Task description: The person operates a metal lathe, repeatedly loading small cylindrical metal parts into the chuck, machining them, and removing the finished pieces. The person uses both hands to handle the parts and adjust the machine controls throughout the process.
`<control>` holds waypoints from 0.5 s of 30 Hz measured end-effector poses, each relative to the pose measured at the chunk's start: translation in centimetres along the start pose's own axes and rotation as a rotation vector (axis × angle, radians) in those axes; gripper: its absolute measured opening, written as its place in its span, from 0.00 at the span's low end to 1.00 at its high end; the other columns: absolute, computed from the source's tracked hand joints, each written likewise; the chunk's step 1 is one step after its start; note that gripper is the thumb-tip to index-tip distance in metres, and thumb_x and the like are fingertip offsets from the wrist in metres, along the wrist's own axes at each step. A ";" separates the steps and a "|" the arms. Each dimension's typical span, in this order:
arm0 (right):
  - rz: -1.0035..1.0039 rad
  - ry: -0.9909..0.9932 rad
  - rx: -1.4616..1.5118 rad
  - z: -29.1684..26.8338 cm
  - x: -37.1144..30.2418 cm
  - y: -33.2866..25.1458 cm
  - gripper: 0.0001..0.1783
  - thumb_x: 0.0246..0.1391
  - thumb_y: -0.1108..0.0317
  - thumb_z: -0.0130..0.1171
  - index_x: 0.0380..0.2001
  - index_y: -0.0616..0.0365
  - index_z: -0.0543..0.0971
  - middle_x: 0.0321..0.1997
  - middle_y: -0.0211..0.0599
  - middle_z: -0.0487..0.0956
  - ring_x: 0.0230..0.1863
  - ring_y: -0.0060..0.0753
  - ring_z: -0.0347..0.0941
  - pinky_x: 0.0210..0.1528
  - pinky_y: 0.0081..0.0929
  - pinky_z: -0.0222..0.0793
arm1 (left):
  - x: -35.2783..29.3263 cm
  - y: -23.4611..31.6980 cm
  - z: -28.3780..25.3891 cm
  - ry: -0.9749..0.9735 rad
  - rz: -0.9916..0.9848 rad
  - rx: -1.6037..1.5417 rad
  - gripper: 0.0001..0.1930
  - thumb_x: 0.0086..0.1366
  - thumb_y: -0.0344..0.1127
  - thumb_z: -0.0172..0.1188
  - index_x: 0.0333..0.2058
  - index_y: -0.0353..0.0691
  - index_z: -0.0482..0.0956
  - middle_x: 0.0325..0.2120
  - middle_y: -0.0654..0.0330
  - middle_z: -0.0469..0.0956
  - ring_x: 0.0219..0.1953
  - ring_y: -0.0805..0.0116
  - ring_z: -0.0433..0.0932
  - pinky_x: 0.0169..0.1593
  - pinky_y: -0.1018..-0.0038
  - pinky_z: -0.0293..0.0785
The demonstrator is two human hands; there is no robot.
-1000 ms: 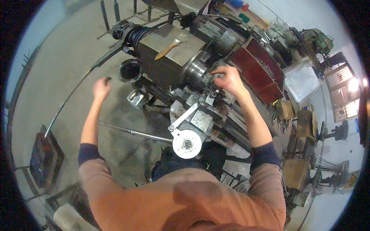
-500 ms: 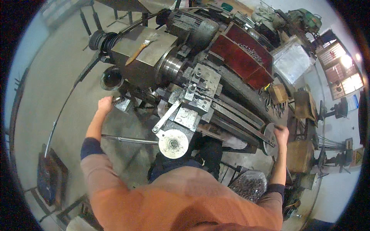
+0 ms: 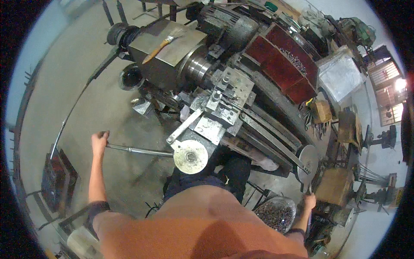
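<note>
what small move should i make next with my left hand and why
I'd probably settle the left hand firmly on the end of the long metal bar: it is right by that end, though its grip isn't clear, while the right hand appears closed on the handle by the wheel.

Two hands there were: left hand point(image 3: 99, 139) at nine o'clock, right hand point(image 3: 309, 201) at four! One brush point(image 3: 161, 46) at eleven, one motor point(image 3: 227, 25) at twelve, two discs point(image 3: 190, 156) at seven and half past three!
</note>
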State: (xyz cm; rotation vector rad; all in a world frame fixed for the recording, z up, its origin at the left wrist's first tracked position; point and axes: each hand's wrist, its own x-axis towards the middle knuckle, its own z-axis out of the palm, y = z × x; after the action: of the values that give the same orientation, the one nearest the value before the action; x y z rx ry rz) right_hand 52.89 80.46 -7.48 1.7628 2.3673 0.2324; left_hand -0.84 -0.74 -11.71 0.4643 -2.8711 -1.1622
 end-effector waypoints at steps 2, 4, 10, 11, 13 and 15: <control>0.118 0.045 0.000 1.0 -2.8 -1.0 0.20 0.34 0.59 0.57 0.33 0.56 0.75 0.35 0.46 0.77 0.39 0.52 0.73 0.41 0.42 0.68 | -0.6 0.9 0.5 0.015 -0.071 -0.203 0.15 0.53 0.36 0.58 0.30 0.26 0.77 0.17 0.56 0.74 0.16 0.71 0.71 0.23 0.76 0.66; 0.136 0.045 0.034 -0.4 -6.8 -2.6 0.20 0.33 0.60 0.56 0.33 0.56 0.76 0.35 0.47 0.77 0.39 0.52 0.72 0.40 0.43 0.68 | -0.1 3.9 1.1 0.104 -0.061 -0.289 0.14 0.54 0.35 0.57 0.32 0.26 0.77 0.17 0.56 0.74 0.17 0.71 0.72 0.24 0.77 0.66; 0.184 0.064 0.206 0.7 -8.6 -4.5 0.18 0.32 0.60 0.54 0.30 0.57 0.77 0.32 0.50 0.77 0.37 0.54 0.72 0.39 0.43 0.67 | 1.9 3.2 2.9 0.171 0.044 -0.439 0.14 0.56 0.35 0.56 0.35 0.27 0.76 0.17 0.57 0.75 0.18 0.72 0.73 0.25 0.78 0.67; 0.170 0.067 0.168 1.1 -8.6 -4.3 0.18 0.34 0.60 0.53 0.30 0.57 0.78 0.31 0.51 0.77 0.37 0.54 0.73 0.39 0.42 0.67 | 1.9 3.6 2.7 0.177 0.058 -0.440 0.14 0.56 0.35 0.56 0.35 0.27 0.75 0.17 0.57 0.75 0.18 0.72 0.73 0.25 0.78 0.68; 0.145 0.136 0.184 2.0 -8.6 -4.0 0.18 0.35 0.59 0.53 0.30 0.57 0.78 0.31 0.52 0.77 0.36 0.54 0.73 0.39 0.42 0.67 | 1.6 4.7 2.6 0.183 0.029 -0.394 0.14 0.56 0.34 0.56 0.35 0.27 0.75 0.18 0.56 0.75 0.18 0.72 0.73 0.25 0.78 0.68; 0.135 0.157 0.210 2.5 -8.5 -3.5 0.18 0.35 0.58 0.54 0.31 0.57 0.78 0.32 0.52 0.77 0.36 0.54 0.73 0.39 0.43 0.68 | 1.1 5.4 2.4 0.190 0.014 -0.391 0.13 0.56 0.32 0.55 0.36 0.26 0.75 0.19 0.55 0.75 0.19 0.72 0.74 0.26 0.78 0.69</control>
State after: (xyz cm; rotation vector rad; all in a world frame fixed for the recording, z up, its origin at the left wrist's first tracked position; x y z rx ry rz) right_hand 52.64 71.34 -10.31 2.0752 2.4599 0.1505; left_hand -3.62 4.28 -9.88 0.5035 -2.4033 -1.5355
